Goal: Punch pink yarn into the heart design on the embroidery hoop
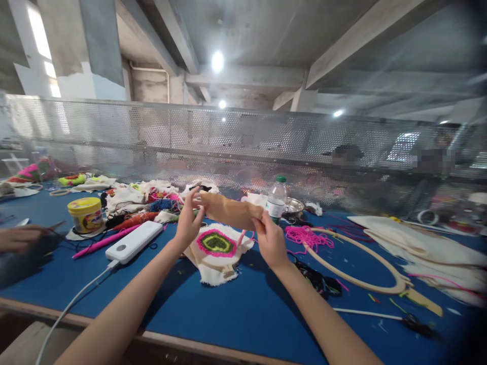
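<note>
A tan strip that looks like paper or tape [230,212] is stretched between my hands above the blue table. My left hand [189,218] pinches its left end, and my right hand [271,235] grips its right end. Below the strip lies a white cloth [216,276] with frayed edges, bearing a tufted patch [216,243] in pink, dark green and yellow-green. The strip and my hands cover part of the cloth's far side. Bright pink yarn [309,236] lies beside my right hand, next to a large wooden embroidery hoop [365,281].
A white power bank [134,242] with a cable, a pink pen-like tool [104,242] and a yellow tub [85,214] stand left. A bottle with a green cap [277,197] is behind my right hand. Another person's hand [23,238] is far left. Folded white cloth [418,238] lies right.
</note>
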A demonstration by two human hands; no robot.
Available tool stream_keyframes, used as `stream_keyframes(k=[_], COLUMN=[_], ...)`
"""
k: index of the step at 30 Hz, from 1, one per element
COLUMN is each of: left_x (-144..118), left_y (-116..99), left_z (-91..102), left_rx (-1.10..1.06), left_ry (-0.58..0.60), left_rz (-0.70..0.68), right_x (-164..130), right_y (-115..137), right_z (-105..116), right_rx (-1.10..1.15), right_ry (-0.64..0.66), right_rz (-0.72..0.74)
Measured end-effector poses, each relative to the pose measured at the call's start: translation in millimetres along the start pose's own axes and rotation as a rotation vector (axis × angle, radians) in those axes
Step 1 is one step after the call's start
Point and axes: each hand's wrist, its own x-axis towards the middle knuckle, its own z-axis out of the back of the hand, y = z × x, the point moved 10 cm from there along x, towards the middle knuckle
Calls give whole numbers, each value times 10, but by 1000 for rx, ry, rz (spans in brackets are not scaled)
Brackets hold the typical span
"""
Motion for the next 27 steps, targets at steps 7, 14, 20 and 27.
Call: stream_keyframes(k=[7, 14, 20, 27], left_x=[-101, -56, -138, -354], left_y=[-420, -316, -453, -703], left_z=[-1, -44, -198, -277], left_rx=[556, 380, 361, 574], left_ry=[-69, 14, 120, 178], left_rz=[-340, -278, -349, -629], right_x=[-61, -167, -120, -6], right_y=[-121, -249, -285, -221], right_z=[-342, -660, -529, -219], right_rx=[355, 628, 397, 246], right_ry=[180, 379, 300, 161], right_rz=[-193, -438, -318, -141])
